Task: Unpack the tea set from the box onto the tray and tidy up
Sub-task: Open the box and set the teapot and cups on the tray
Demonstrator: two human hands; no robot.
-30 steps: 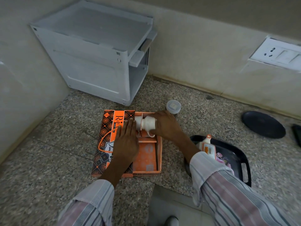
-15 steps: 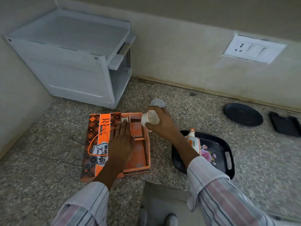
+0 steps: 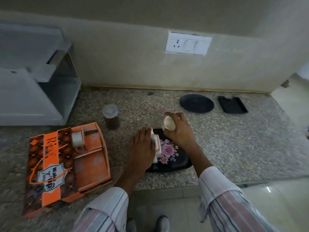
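An orange tea-set box (image 3: 91, 166) lies open on the granite counter at the left, its patterned lid (image 3: 45, 171) folded beside it. One white cup (image 3: 77, 139) still lies on its side in the box's far compartment. My right hand (image 3: 178, 129) holds a white cup with an orange rim (image 3: 168, 125) above the far edge of the black floral tray (image 3: 173, 158). My left hand (image 3: 143, 148) rests against a white and orange teapot (image 3: 156, 144) that stands on the tray's left side.
A lidded jar of dark powder (image 3: 111, 116) stands behind the box and tray. A black round plate (image 3: 197, 103) and a small black tray (image 3: 232, 104) lie near the wall. A grey rack (image 3: 33, 84) fills the left corner. The counter's front edge runs just below the tray.
My right hand has lifted one cup out of the box and carried it right, over the tray. My left hand has left the box lid and moved to the teapot.
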